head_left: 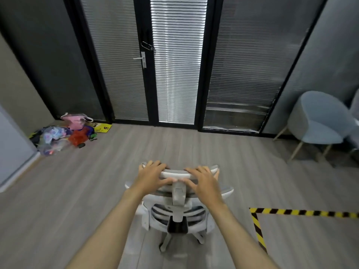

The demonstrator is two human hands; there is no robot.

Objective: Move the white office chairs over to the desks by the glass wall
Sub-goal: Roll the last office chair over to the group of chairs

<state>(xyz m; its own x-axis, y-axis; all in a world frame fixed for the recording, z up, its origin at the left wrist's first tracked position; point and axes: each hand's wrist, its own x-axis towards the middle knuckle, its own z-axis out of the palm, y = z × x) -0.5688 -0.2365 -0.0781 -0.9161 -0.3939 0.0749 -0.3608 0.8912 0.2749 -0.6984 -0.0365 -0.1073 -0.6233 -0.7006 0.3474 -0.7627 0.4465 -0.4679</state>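
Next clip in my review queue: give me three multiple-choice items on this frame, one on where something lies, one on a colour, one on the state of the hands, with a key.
1. Where does the pile of colourful bags lie?
A. On the floor at the left, near the glass wall
B. On the seat of the blue chair
C. Inside the taped corner at the right

2. What colours is the floor tape at the right?
A. Red and white
B. Yellow and black
C. Plain blue

3. What are the hands doing?
A. Both hang free at the person's sides
B. Only one touches the chair
C. Both grip the headrest of the white office chair

Key: 1 A, the pile sits by the left wall on bare floor. 2 B, the stripes alternate yellow and black. 3 C, the left hand and right hand each curl over the headrest top.
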